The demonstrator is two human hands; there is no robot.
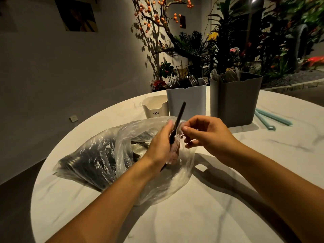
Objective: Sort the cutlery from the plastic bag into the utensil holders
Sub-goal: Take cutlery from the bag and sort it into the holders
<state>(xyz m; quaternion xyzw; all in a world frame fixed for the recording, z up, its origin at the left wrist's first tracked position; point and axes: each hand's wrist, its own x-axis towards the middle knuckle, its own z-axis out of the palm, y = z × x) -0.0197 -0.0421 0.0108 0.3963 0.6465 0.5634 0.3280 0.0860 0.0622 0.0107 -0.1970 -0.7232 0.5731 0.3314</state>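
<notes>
Over the mouth of the crumpled clear plastic bag (98,160) of dark cutlery on the round white marble table (219,207), the left hand (162,146) grips a slim black plastic utensil (178,118), handle tilted up. The right hand (208,134) hovers beside it, fingers loosely curled; whether they pinch anything cannot be told. Behind stand 3 plastic holders: small cream (155,109), pale blue (186,100), tall grey (236,100).

Just under the fingers of the left hand (162,146), the plastic bag (122,155) is thin, clear film, crinkled and glossy where the light catches it. The black utensil (178,120) pinched in those fingers looks like smooth plastic with a dull sheen. Beyond the fingertips, the three holders, cream (155,109), pale blue-grey (186,100) and dark grey (235,100), look like matt moulded plastic. Beneath both hands the tabletop (210,216) is smooth, white and marble-veined.
</notes>
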